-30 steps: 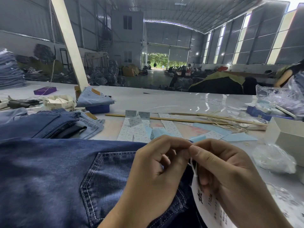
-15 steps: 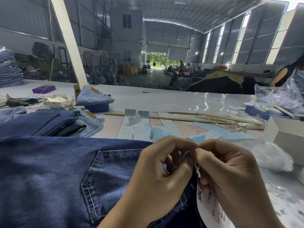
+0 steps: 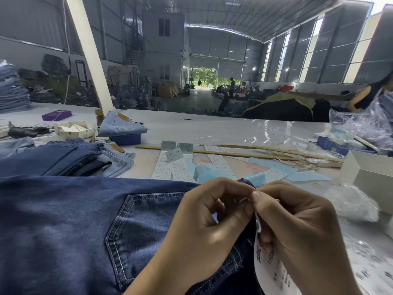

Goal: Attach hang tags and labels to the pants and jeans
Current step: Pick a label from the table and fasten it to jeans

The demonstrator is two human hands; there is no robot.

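Note:
Dark blue jeans lie flat before me, back pocket up. My left hand and my right hand meet fingertip to fingertip over the waistband. Both pinch the thin string of a white printed hang tag, which hangs under my right hand. The string itself is mostly hidden by my fingers.
Strips of small white labels and light blue paper pieces lie on the table beyond my hands. Folded jeans sit at the left, a white box and plastic bags at the right. Wooden sticks lie across the middle.
Both hands have stayed pinched together at the tag string, shifting slightly toward me. The hang tag still hangs under my right hand.

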